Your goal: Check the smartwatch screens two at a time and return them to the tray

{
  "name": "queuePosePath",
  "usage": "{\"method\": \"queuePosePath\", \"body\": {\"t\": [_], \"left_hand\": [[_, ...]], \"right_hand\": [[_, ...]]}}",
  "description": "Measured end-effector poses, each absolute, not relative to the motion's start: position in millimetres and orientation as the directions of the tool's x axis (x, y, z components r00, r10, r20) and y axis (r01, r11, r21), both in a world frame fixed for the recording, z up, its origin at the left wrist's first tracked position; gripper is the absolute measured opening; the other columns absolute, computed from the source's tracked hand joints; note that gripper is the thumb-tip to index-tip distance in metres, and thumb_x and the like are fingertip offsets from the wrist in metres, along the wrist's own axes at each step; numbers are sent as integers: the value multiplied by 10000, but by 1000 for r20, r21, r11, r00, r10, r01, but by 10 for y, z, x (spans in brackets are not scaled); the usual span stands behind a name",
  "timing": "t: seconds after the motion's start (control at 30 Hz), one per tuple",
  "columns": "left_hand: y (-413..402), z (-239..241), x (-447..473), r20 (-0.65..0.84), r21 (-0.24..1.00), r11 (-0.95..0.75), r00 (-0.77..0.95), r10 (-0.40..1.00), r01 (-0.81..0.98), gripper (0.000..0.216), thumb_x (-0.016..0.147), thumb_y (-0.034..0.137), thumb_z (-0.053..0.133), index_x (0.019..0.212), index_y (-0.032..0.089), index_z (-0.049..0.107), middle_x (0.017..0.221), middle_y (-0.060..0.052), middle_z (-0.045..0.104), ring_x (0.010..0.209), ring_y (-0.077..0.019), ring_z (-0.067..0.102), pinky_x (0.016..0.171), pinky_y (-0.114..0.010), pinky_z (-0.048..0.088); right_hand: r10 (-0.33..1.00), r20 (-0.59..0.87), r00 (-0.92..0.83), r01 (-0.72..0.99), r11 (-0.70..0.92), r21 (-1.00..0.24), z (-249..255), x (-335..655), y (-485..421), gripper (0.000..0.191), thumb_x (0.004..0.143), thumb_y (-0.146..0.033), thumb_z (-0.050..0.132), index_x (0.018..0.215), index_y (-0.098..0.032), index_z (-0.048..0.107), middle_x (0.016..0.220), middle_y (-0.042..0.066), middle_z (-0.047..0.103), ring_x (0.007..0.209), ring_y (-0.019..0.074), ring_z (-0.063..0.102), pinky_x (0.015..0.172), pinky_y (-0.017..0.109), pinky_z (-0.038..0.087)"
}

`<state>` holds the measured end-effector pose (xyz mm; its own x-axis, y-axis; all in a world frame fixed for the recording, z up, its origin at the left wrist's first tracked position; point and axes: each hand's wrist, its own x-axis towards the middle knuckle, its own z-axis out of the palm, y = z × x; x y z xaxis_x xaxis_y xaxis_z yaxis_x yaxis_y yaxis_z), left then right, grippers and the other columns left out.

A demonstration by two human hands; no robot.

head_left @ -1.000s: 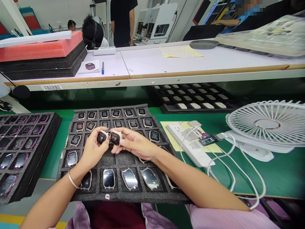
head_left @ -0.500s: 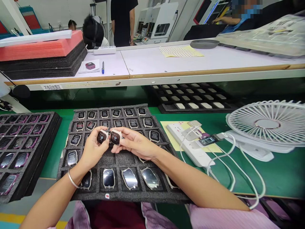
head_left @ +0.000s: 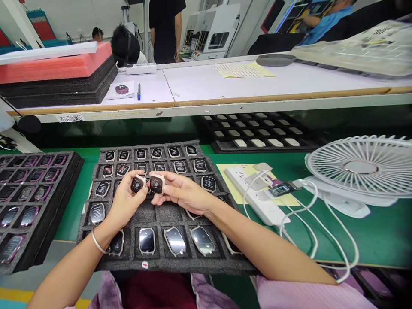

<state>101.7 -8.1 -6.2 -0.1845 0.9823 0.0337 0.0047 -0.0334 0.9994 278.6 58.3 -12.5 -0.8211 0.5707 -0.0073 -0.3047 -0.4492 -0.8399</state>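
Note:
My left hand (head_left: 127,201) is closed around a smartwatch case (head_left: 137,184) with a light frame and a lit dark screen. Beside it, my right hand (head_left: 180,193) grips a second smartwatch (head_left: 156,183) of the same look, its screen lit too. The two watches are held side by side, faces toward me. Below both hands lies a dark grey foam tray (head_left: 154,213) with rows of square pockets. Several silver-framed watches, such as one watch (head_left: 147,240) in the front row, sit in those pockets. My hands and forearms hide part of the tray.
A stack of foam trays (head_left: 61,201) with purple-framed watches stands at the left. To the right lie a white power strip (head_left: 254,197), loose cables and a white fan (head_left: 360,167). A shelf (head_left: 199,92) crosses above the green bench, with another watch tray (head_left: 222,146) beneath it.
The watch in my right hand has turned and shifted very slightly. My left hand and its watch stay nearly still.

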Motion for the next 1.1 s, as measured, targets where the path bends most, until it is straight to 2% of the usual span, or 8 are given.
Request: {"method": "queuePosePath", "body": {"t": [0.1,0.2,0.4,0.6,0.7,0.9,1.1], "left_hand": [[-89,-28,1026,-29,999,20,-205,978,-47,550,726,225,709,1239,196,512,1013,-28,632,801,-123,621,686,-231,488],[-100,-5,1028,-92,991,72,-192,977,-111,597,769,283,674,1322,192,470,869,8,617,578,-82,570,542,-220,449],[-90,-2,1016,-149,967,104,-185,971,-233,449,811,351,632,1218,180,549,898,-13,642,590,-118,663,581,-262,525],[-91,-7,1006,-159,959,115,-152,975,-260,391,812,323,623,1163,173,540,893,-28,688,613,-141,698,630,-293,574],[-103,-6,1006,-170,957,130,-138,976,-261,358,798,298,623,1125,176,540,895,-24,694,605,-143,700,624,-295,580],[-99,-6,1013,-176,955,142,-113,978,-262,300,789,269,605,1072,186,546,877,-7,674,600,-152,704,612,-304,581],[-95,-4,1010,-178,957,148,-104,979,-251,300,772,258,610,1055,186,546,860,3,666,584,-145,698,602,-298,579]], "right_hand": [[613,-62,-788,-333,-509,-794,-113,2785,618,530,815,-278,751,1284,-183,522,1021,72,726,805,185,727,739,320,543],[672,-114,-732,-355,-519,-778,-123,2778,648,409,841,-265,699,1213,-183,550,1036,88,730,718,158,690,653,292,503],[689,-132,-712,-355,-516,-780,-166,2768,662,269,854,-324,688,1070,-197,587,928,46,717,595,102,601,575,246,433],[675,-118,-728,-298,-467,-833,-157,2774,635,341,876,-342,668,1160,-177,575,851,34,683,683,143,667,638,278,479],[686,-98,-721,-284,-422,-861,-159,2778,621,359,863,-302,680,1179,-175,563,823,22,685,710,148,684,668,287,504],[701,-40,-712,-257,-313,-914,-181,2784,616,337,821,-170,676,1141,-178,572,844,9,690,688,126,693,632,259,523],[706,-19,-708,-258,-284,-924,-207,2779,623,320,818,-152,660,1126,-174,576,837,1,681,670,120,693,612,254,533]]}}
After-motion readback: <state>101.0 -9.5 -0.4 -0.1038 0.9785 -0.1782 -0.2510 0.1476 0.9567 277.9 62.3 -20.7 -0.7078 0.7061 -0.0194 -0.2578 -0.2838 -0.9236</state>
